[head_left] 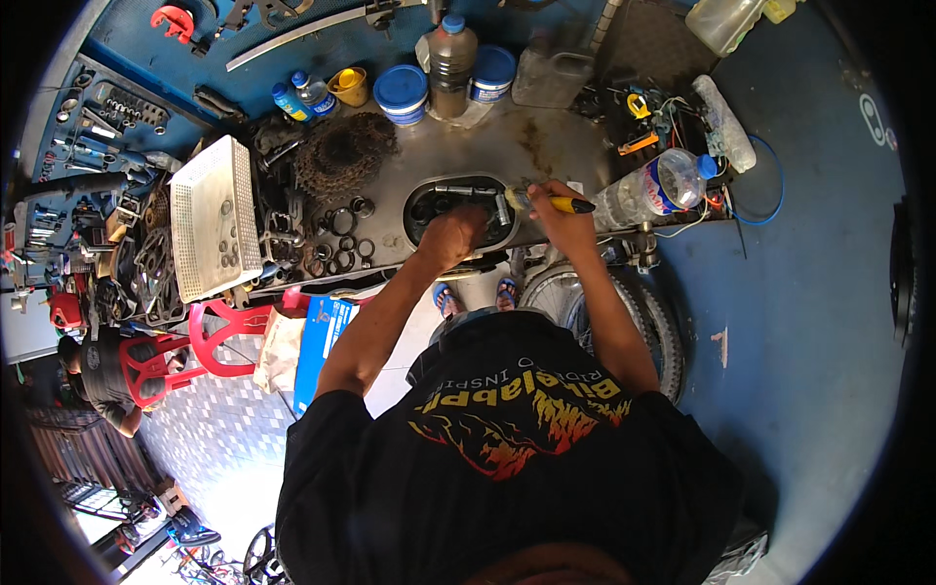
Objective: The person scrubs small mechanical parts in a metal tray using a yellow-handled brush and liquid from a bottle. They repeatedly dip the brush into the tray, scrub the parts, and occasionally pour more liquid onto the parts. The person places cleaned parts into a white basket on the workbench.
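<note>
An oval metal basin [410, 234] is set in the bench, with dark liquid and metal parts in it. Down inside its near side is my left hand [454, 239], fingers curled; what they hold, if anything, is hidden. My right hand [560, 214], at the basin's right rim, is closed round a paintbrush [570, 205] with a yellow and black handle. The pale bristles point left over the rim. Along the far inner wall lies a long silvery metal part [463, 190], and a short metal cylinder [503, 211] leans near the brush.
Left of the basin are a pile of bicycle cassettes [341, 156], loose rings [343, 222] and a white plastic basket [253, 219]. Blue-lidded tubs [401, 95] and a dark bottle [450, 73] stand behind. A clear bottle [658, 185] lies right; bicycle wheels [668, 341] stand below the bench.
</note>
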Demonstrator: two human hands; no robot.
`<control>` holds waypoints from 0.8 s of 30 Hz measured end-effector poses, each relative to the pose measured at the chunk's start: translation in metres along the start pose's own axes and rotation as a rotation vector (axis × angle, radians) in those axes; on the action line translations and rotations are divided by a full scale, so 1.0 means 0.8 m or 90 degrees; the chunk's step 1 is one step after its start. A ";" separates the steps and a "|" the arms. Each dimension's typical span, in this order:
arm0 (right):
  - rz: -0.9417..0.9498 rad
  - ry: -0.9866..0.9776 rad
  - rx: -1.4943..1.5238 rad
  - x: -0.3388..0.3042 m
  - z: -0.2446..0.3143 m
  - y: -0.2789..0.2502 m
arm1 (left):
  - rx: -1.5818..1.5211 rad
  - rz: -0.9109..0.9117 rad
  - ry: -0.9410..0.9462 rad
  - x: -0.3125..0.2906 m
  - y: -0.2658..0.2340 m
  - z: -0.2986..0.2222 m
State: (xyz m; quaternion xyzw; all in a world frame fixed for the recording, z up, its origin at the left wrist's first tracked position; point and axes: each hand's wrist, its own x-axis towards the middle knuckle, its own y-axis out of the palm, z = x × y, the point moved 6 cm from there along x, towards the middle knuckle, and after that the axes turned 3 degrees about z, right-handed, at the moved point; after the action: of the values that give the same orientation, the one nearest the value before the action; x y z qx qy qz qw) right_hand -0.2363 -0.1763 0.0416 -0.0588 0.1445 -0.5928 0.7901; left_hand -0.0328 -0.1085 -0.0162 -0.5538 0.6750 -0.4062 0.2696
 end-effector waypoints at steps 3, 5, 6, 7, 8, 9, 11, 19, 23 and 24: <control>0.009 -0.015 -0.012 0.002 0.001 0.000 | -0.119 0.048 -0.161 0.002 -0.009 0.013; 0.014 -0.016 -0.019 0.003 0.001 0.001 | -0.179 -0.011 -0.141 0.003 -0.027 0.015; 0.016 -0.013 -0.017 0.004 0.001 0.001 | -0.141 -0.028 -0.091 0.003 -0.031 0.008; 0.018 -0.009 -0.015 0.004 0.001 0.002 | -0.128 -0.008 -0.071 0.001 -0.030 0.005; 0.025 -0.004 -0.023 0.005 0.001 0.003 | -0.112 0.031 -0.087 -0.002 -0.025 0.005; 0.030 0.001 -0.031 0.006 0.002 0.004 | -0.101 0.070 -0.093 -0.005 -0.018 0.003; 0.035 0.001 -0.031 0.008 0.004 0.006 | -0.052 0.077 -0.072 -0.007 -0.015 0.002; 0.036 0.002 -0.010 0.012 0.006 0.005 | 0.091 0.002 0.054 -0.013 -0.004 0.003; 0.026 -0.015 -0.023 0.014 0.009 0.001 | 0.052 -0.049 0.070 -0.002 -0.012 -0.003; 0.023 -0.015 -0.024 0.014 0.010 -0.001 | 0.039 -0.033 0.040 0.001 -0.012 -0.004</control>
State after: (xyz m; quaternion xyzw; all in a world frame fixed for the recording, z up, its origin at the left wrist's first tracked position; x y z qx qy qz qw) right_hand -0.2322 -0.1881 0.0475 -0.0779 0.1478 -0.5746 0.8012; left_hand -0.0309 -0.1093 -0.0065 -0.5494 0.6559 -0.4508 0.2545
